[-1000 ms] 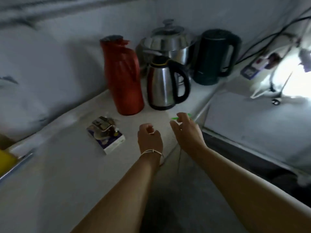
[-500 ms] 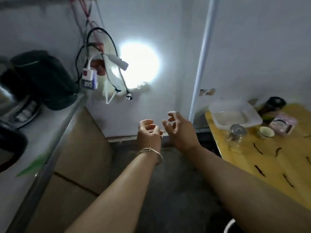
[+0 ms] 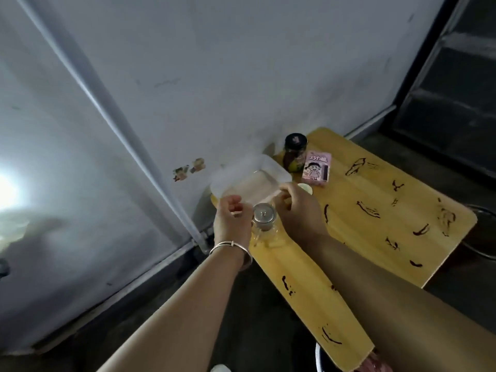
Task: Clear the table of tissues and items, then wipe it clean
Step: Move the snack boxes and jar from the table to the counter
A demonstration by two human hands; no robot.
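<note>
Right, both hands were on the clear plastic container (image 3: 249,181) at the far corner of the desk (image 3: 375,210): left hand (image 3: 232,220) curled on its near rim, right hand (image 3: 298,210) pinching the edge at three o'clock. A level, straight-up lift looked wisest, since the steel-lidded glass jar (image 3: 264,218) stood between the hands at six o'clock, and the pink box (image 3: 316,169) waited at two.

The left hand (image 3: 231,222) and right hand (image 3: 298,210) grip a container (image 3: 249,178).
</note>
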